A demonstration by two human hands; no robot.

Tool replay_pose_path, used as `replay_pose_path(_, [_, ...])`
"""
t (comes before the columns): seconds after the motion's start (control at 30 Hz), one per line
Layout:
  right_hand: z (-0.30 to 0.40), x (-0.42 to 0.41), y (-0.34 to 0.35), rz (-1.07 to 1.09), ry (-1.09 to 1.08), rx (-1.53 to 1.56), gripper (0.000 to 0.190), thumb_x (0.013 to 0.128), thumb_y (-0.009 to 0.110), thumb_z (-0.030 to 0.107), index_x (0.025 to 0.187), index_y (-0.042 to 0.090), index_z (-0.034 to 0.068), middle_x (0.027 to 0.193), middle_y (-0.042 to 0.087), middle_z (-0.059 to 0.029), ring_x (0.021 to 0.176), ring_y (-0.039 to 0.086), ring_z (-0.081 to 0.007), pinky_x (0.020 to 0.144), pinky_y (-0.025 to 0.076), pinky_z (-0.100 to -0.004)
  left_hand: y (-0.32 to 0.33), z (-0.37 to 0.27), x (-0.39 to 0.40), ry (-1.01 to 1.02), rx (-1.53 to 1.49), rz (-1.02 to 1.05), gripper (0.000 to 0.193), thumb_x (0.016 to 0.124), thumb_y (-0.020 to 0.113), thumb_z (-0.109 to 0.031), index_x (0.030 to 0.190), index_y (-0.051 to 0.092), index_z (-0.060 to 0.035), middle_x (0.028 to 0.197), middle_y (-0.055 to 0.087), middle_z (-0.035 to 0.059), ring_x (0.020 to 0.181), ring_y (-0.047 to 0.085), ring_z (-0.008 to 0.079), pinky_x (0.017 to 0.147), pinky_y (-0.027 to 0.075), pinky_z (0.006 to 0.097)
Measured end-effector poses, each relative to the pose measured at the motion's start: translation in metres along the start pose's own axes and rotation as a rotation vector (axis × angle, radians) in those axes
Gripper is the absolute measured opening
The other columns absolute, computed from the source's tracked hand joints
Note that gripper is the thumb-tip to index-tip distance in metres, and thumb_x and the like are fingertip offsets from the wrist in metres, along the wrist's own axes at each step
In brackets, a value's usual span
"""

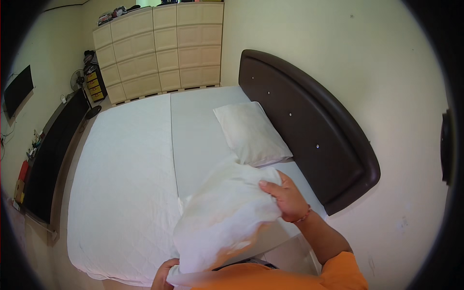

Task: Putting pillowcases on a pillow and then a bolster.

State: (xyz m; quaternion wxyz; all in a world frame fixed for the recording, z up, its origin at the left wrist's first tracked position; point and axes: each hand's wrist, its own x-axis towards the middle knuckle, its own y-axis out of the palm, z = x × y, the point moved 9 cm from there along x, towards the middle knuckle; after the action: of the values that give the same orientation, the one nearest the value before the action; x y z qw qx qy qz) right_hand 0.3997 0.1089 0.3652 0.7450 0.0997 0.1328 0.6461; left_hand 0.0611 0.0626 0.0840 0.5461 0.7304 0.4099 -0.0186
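A white pillow (224,206) is held up in front of my body, over the near side of the bed. My right hand (290,197) grips its upper right corner, thumb on top. Low in the picture, my left hand (166,273) has hold of the pillow's lower left corner; part of that hand is cut off by the picture's edge. A second white pillow (253,132) lies on the bed against the dark brown padded headboard (304,127). White bedding (123,181) covers the bed, with a seam running across it beside a smoother pale sheet (197,134).
Cream drawer cabinets (163,50) stand beyond the bed's far side. To the left are a long dark low cabinet (54,156), a standing fan (81,81) and a wall-mounted television (19,92). Tiled floor (286,255) shows between the bed and my body.
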Motion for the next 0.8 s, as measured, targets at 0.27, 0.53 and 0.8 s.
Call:
replay_pose_path(0.27, [0.045,-0.025,-0.058,-0.24,-0.077,-0.031,0.019,0.084,0.053,0.009,0.1,0.056,0.0,0.092,0.062,-0.0087,0.082,0.06,-0.0166,0.074,0.049,-0.0296,0.105,-0.071,0.002,0.008,-0.027,0.086,0.044,0.083,0.05,-0.031,0.111,0.051,0.002,0.099,0.061,0.0182,0.085,0.061,0.0279,0.071,0.051,0.0467])
replay_pose_path(0.53, [0.095,-0.002,-0.167,-0.362,-0.105,-0.027,0.015,0.084,0.052,0.009,0.094,0.057,0.0,0.087,0.062,-0.0091,0.078,0.061,-0.0172,0.071,0.05,-0.0293,0.253,-0.096,0.067,-0.071,0.193,-0.014,0.036,0.083,0.048,-0.019,0.106,0.05,0.009,0.085,0.061,0.0215,0.075,0.063,0.0295,0.065,0.056,0.0344])
replay_pose_path(0.8, [0.18,0.188,-0.307,-0.296,-0.367,-0.2,0.015,0.085,0.052,0.011,0.094,0.058,0.001,0.089,0.063,-0.0076,0.08,0.06,-0.0155,0.074,0.048,-0.0282,0.412,-0.21,0.283,0.396,0.338,-0.002,0.029,0.086,0.046,-0.006,0.11,0.045,0.0115,0.105,0.054,0.0222,0.092,0.059,0.0295,0.076,0.055,0.0336])
